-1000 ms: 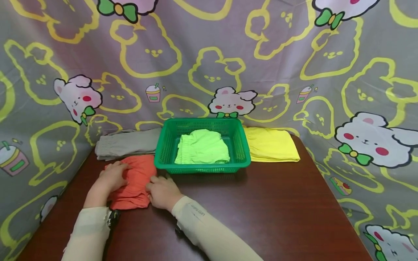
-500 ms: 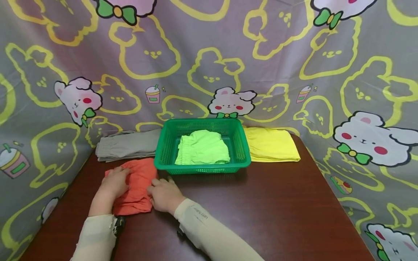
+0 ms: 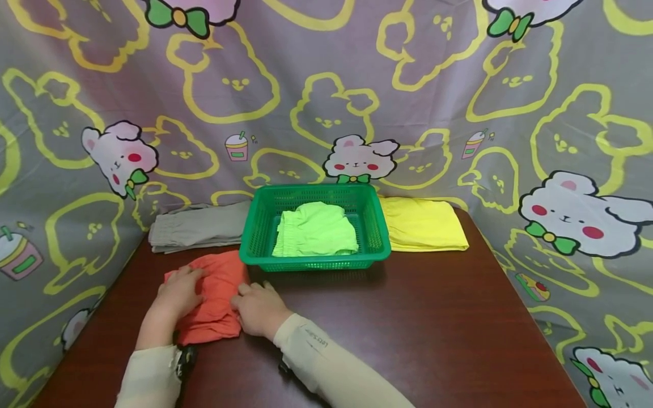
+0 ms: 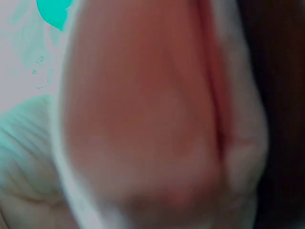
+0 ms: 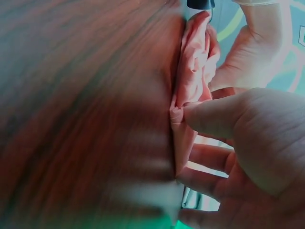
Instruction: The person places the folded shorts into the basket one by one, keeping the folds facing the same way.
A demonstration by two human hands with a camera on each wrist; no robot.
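L hand (image 3: 178,293) hides pt of orange cloth (image 3: 219,297).

My right hand (image 5: 259,157) touches the edge of the salmon cloth (image 5: 194,67) with thumb and fingertips; the fabric is crumpled beyond my thumb. Also beyond my thumb, my left hand (image 5: 255,55) is at the cloth. Wooden tabletop (image 5: 90,95) extends before my fingertips. A blurred green patch (image 5: 155,223) shows near my outermost fingertip.
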